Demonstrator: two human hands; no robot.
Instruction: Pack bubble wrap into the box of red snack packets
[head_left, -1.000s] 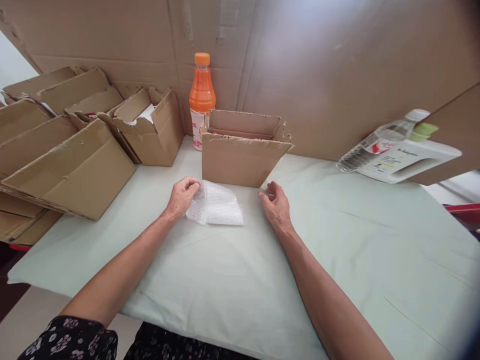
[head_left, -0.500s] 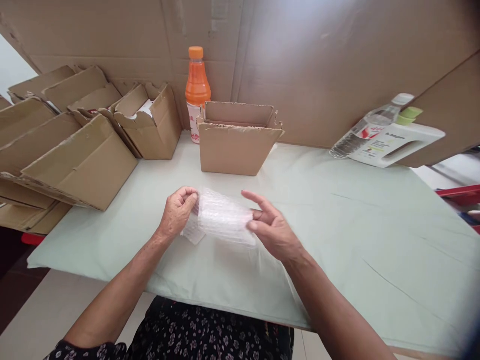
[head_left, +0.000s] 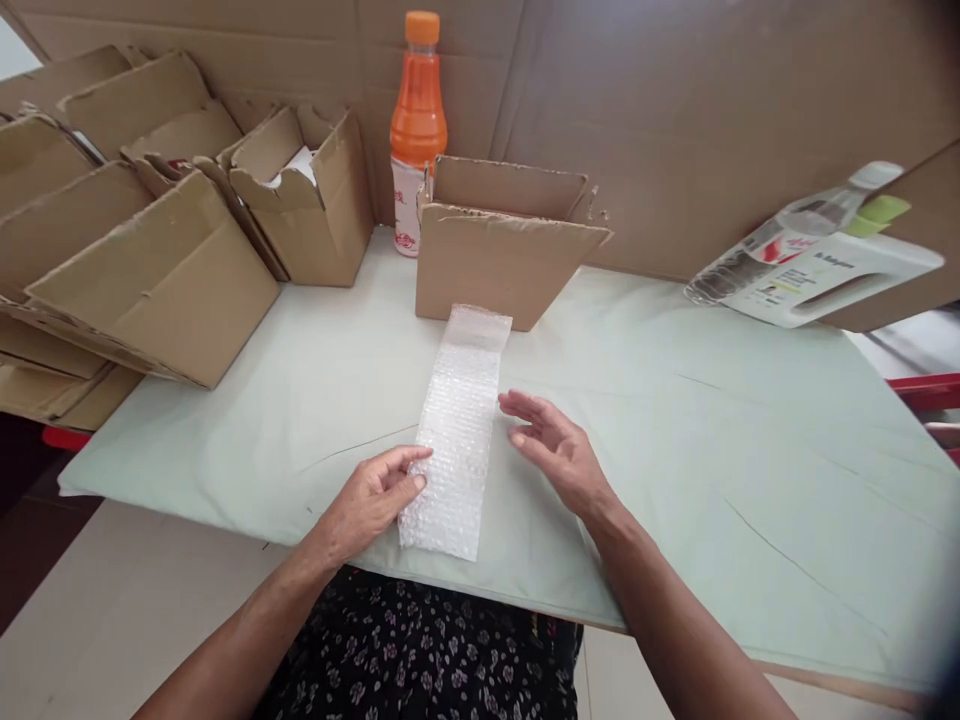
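Here's the bubble wrap [head_left: 459,430], stretched out lengthwise on the pale green cloth [head_left: 660,480], its far end right at the front of our open cardboard box [head_left: 499,265]! Our left hand [head_left: 375,495] has thumb and forefinger on its near left edge; whether they're pinching, we can't tell. Our right hand [head_left: 553,452] hovers just beside the right edge, fingers loosely spread. Behind the box we spot 1 orange bottle [head_left: 418,110], upright.

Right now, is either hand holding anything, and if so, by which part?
The left hand touches the bubble wrap at its left edge, toward the near end; whether it grips there cannot be told. The right hand holds nothing.
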